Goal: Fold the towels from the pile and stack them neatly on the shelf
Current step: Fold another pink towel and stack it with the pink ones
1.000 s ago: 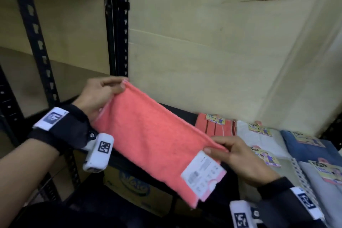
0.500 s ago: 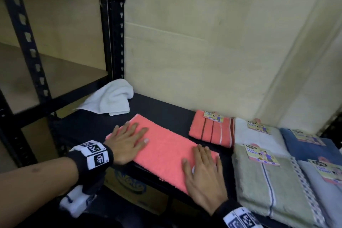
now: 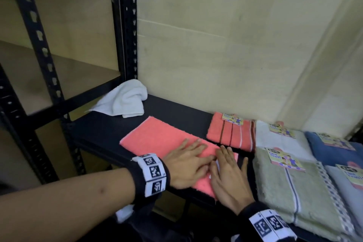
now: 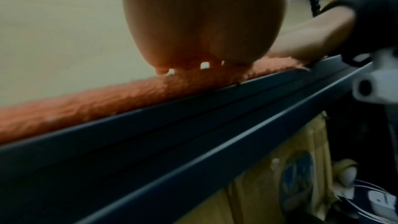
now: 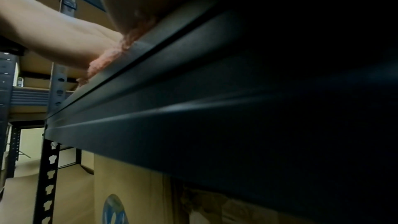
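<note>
A coral towel (image 3: pixel 163 139) lies folded in a long strip on the black shelf (image 3: pixel 102 129). My left hand (image 3: pixel 188 165) presses flat on its right part, fingers straight. Right beside it, my right hand (image 3: pixel 227 171) also lies flat on the towel's right end, over its white label. In the left wrist view the towel's fuzzy edge (image 4: pixel 86 105) runs along the shelf rim (image 4: pixel 193 125) under my palm (image 4: pixel 204 23). The right wrist view shows the towel edge (image 5: pixel 107 57) and the shelf's front rail (image 5: pixel 193 91).
A crumpled white towel (image 3: pixel 125 102) sits at the shelf's back left by the black upright post (image 3: pixel 125 25). Folded towels fill the right: coral striped (image 3: pixel 231 133), white (image 3: pixel 280 139), green (image 3: pixel 290 190), blue (image 3: pixel 334 149). Cardboard boxes (image 5: pixel 129 193) stand below the shelf.
The towel went from held up in the air to lying on the shelf. My left hand has slid right along it to meet my right hand.
</note>
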